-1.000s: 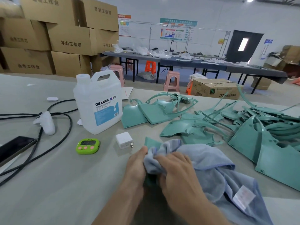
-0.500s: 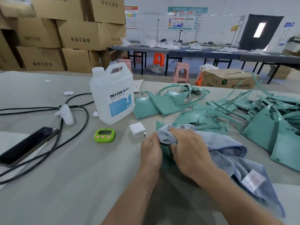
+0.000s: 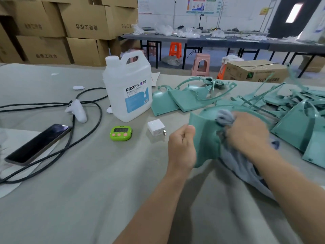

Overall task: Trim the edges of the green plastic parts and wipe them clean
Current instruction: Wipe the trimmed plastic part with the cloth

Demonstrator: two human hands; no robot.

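Holding a green plastic part (image 3: 204,138) up just above the grey table (image 3: 88,191), the left hand (image 3: 182,148) grips its left edge with the fingers curled tight. The flat side of the part stands almost upright. Its long side runs from near the person up and away, and a thin curved band bends off the top toward the right. The right hand (image 3: 246,136) presses a bunched blue-grey cloth (image 3: 224,117) against the top of the part, fingers curled round the cloth. More of the cloth hangs down under the right arm onto the table.

Just left of the hands sit a white charger (image 3: 156,128) and a green timer (image 3: 121,133). Behind them stands a white jug (image 3: 128,95) with a blue label. Two flat green parts (image 3: 165,103) lie just beside the jug, on its right. A big pile of green parts (image 3: 299,120) lies close to the right hand. Farther left are a black phone (image 3: 37,143), black cables (image 3: 84,131) and a white controller (image 3: 77,111). Cardboard boxes (image 3: 84,23) are stacked at the back.

The right hand is blurry, and its fingertips are hidden in the cloth. The hand and cloth cover the right side of the held part. The pile is cut off at the right edge.
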